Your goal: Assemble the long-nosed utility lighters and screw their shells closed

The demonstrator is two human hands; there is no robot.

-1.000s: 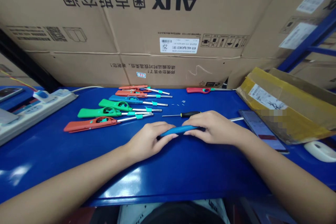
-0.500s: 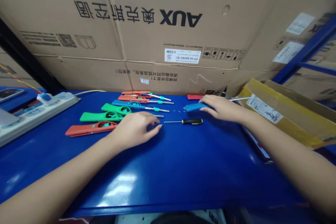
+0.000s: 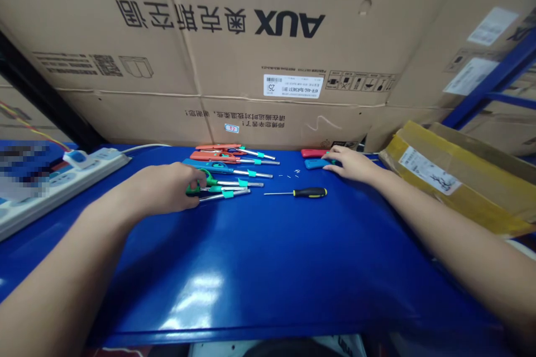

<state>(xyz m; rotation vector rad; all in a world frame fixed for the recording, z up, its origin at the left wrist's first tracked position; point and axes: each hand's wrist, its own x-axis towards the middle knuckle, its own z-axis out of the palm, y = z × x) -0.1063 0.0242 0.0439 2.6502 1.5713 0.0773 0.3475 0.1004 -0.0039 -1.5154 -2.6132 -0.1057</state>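
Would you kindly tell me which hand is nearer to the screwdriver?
Right. The right hand is at a blue lighter, just beyond the handle of the screwdriver; the left hand is farther off, well left of its tip.

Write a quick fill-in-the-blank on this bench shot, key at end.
By the right hand, a blue lighter lies nearer the camera than a ____ one.
The screwdriver has a black and ____ handle.
The white power strip lies to the ____ of the left hand.
The AUX lettering is ____.

Key: red; yellow; left; upside down
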